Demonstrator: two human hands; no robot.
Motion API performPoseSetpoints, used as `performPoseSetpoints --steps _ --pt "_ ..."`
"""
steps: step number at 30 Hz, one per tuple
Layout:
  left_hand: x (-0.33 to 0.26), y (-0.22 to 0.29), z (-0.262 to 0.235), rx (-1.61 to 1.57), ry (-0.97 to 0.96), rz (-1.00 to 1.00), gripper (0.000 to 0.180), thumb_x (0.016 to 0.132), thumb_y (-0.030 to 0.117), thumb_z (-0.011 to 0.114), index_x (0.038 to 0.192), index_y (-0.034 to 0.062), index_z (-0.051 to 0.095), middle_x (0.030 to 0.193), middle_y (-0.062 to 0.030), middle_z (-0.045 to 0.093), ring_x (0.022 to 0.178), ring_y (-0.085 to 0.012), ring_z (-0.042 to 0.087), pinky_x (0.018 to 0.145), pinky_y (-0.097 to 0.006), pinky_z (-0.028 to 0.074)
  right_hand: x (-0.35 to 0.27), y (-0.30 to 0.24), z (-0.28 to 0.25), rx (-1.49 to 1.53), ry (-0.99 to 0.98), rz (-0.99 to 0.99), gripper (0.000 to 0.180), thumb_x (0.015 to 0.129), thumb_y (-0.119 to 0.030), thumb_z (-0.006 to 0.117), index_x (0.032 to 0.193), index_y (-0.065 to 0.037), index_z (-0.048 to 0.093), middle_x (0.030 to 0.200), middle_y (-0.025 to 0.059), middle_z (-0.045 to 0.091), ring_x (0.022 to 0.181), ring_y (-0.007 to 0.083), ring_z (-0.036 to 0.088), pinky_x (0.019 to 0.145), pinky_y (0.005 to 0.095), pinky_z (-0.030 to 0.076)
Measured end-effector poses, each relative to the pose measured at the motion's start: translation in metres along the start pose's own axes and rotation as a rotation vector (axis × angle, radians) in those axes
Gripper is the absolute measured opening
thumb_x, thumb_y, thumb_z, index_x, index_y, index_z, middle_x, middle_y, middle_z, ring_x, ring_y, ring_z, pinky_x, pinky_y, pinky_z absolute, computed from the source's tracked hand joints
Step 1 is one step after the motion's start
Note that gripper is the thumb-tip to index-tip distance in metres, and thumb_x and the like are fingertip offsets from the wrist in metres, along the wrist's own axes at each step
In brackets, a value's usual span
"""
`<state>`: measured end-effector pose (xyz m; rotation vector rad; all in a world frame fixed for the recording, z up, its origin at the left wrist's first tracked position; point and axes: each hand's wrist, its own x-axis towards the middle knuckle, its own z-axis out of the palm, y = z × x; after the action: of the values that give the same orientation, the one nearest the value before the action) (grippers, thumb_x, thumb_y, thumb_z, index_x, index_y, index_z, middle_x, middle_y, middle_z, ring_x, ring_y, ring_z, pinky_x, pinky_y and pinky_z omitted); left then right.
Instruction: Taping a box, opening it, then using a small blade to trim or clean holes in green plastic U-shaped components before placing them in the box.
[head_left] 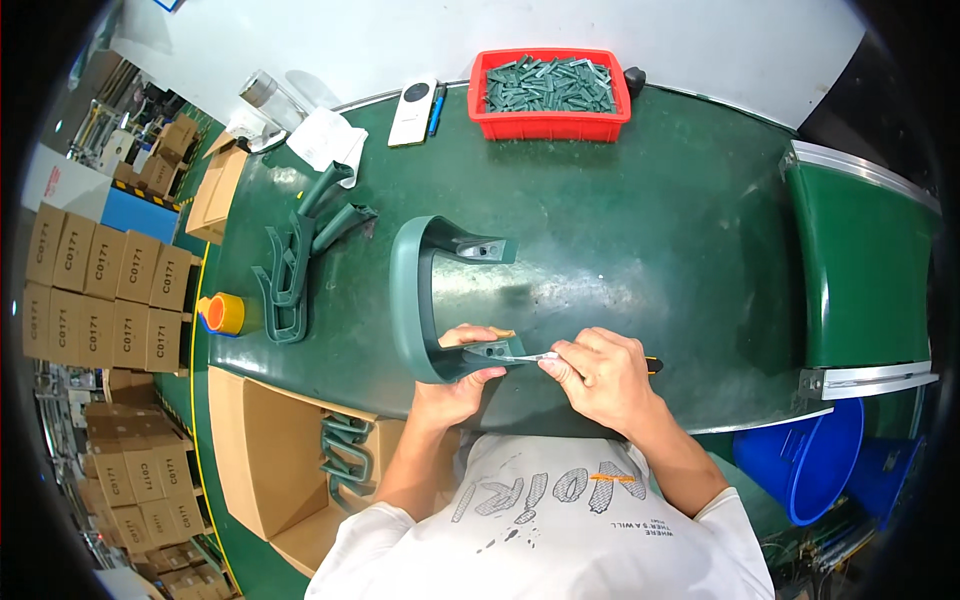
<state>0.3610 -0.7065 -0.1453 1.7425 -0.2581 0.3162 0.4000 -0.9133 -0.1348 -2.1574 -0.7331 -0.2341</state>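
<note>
My left hand (452,392) grips the lower arm of a large green U-shaped plastic handle (410,290), close to its end. The handle's curved back faces left. Its other end, with a hole in it, points right above the table. My right hand (603,375) is closed around a knife (654,366), whose black and yellow end shows beyond the fist. Its thin, pale blade meets the end of the handle beside my left fingers. My right fingers hide most of the knife's grip.
A red bin (550,125) of small green pieces stands at the back. More green handles (290,270) lie at left, near an orange tape roll (225,313). A phone (412,113) and blue pen (437,110) lie behind. An open carton (245,450) with handles stands front left; a blue bucket (805,460), front right.
</note>
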Motion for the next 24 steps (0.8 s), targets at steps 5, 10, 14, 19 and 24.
performPoseSetpoints --steps 5,10,14,19,24 --pt "0.003 0.009 -0.002 -0.101 -0.038 -0.094 0.031 0.079 0.012 0.073 0.102 -0.0017 0.056 0.098 -0.0137 0.065 0.086 -0.0174 0.061 0.074 -0.029 0.05 0.001 -0.004 -0.004 -0.061 -0.022 0.008 0.019 0.076 -0.026 0.069 0.072 -0.007 0.066 0.059 0.0042 0.053 0.055 0.0217 0.055 0.046 0.0356 0.043" --pt "-0.002 0.0 0.0 -0.224 -0.009 -0.18 0.039 0.075 0.019 0.077 0.1 -0.002 0.056 0.091 -0.0125 0.064 0.081 -0.0157 0.061 0.072 -0.028 0.05 0.001 0.002 0.001 -0.071 0.038 -0.001 0.019 0.076 -0.025 0.069 0.07 -0.008 0.065 0.057 0.0042 0.051 0.053 0.0215 0.053 0.045 0.035 0.042" --pt "-0.003 0.003 0.002 -0.331 0.046 -0.297 0.044 0.073 0.022 0.079 0.1 -0.0021 0.054 0.09 -0.0127 0.064 0.079 -0.016 0.062 0.071 -0.028 0.051 0.003 0.006 -0.001 -0.003 -0.007 0.0 0.02 0.079 -0.025 0.068 0.071 -0.006 0.065 0.057 0.0051 0.052 0.051 0.0222 0.052 0.045 0.0348 0.041" --pt "-0.002 -0.009 -0.001 -0.415 0.109 -0.182 0.04 0.066 0.011 0.082 0.097 0.0014 0.059 0.094 -0.0117 0.063 0.088 -0.0197 0.062 0.08 -0.033 0.051 -0.003 0.004 -0.006 0.34 -0.048 0.132 0.021 0.083 -0.021 0.067 0.079 0.0 0.068 0.057 0.0076 0.053 0.049 0.0176 0.049 0.046 0.0298 0.038" --pt "-0.009 -0.019 -0.002 -0.391 0.132 -0.163 0.042 0.059 0.01 0.086 0.093 0.0026 0.062 0.091 -0.0083 0.062 0.085 -0.0204 0.062 0.09 -0.043 0.049 -0.013 0.003 -0.003 0.463 -0.073 0.226 0.02 0.085 -0.019 0.066 0.08 0.0 0.068 0.058 0.0092 0.054 0.05 0.0184 0.05 0.046 0.0298 0.039"
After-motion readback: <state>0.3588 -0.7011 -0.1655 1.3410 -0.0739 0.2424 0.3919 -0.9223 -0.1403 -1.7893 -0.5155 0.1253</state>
